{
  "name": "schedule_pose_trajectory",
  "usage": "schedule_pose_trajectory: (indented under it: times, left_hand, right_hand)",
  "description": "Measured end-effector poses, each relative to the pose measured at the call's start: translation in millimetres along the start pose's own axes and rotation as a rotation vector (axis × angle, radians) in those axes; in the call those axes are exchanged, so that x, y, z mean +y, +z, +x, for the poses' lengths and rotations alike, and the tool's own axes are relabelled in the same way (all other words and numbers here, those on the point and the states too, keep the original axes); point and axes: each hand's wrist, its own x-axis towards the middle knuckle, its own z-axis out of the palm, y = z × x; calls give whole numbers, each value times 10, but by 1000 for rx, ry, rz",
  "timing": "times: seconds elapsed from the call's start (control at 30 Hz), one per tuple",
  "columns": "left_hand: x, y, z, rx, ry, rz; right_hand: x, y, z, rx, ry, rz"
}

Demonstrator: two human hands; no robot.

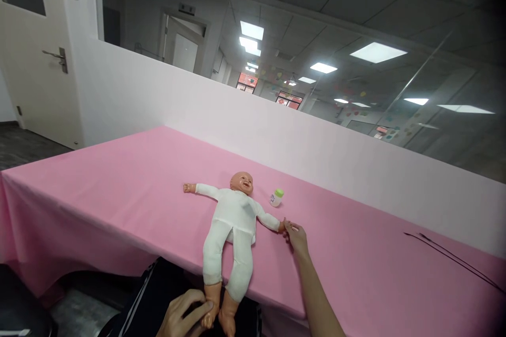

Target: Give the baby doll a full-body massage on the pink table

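Observation:
A baby doll (234, 216) with a white cloth body lies on its back on the pink-covered table, its arms spread and its feet hanging over the near edge. With my right hand (296, 237) I pinch the doll's hand on the right side. Down at the front edge, my left hand (185, 313) has its fingers closed on the doll's foot on the left side. Beside the doll's head stands a small jar (276, 198) with a green lid, touched by neither hand.
A pink cloth (118, 195) covers the table and drapes over its front. Thin black cables (450, 258) lie at the right. Behind the table runs a white low wall (316, 150) with glass above it. A door (43, 58) is at the far left.

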Motion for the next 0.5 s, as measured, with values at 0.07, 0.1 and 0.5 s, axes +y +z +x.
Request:
schedule_pose_trajectory:
  times: [0.07,0.1,0.5]
  left_hand:
    - [41,-63,52,7,-27,-46]
    - [63,-113,99,18,-75,-75]
    - [-445,-226,1787,134,-669,-424]
  right_hand:
    - [-24,53,-10,-18,112,157]
    - [-33,79,-15,-3,147,222]
    - [-1032,634,-347,-100,-203,296]
